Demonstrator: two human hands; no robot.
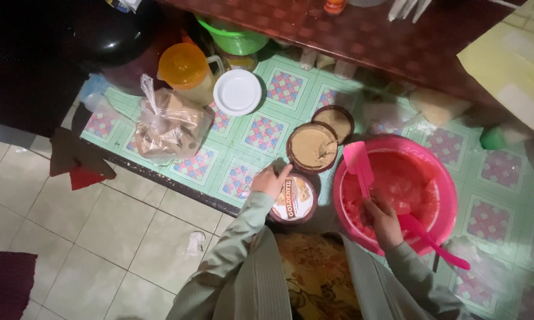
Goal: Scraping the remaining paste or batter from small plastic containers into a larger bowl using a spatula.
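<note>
Over pink bowl (441, 178), right hand (384, 220) gripping spatula (359, 166)

At eleven o'clock, an orange jug (187, 71) stood by a round white lid (237, 92). Below the jug, a knotted clear bag (169, 124) lay on the patterned mat (267, 133). At twelve o'clock, a green bucket (234, 40) sat under a dark wooden table (373, 35).

Glossy pink plastic bowl (444, 178); smooth patterned vinyl mat (261, 133).
</note>
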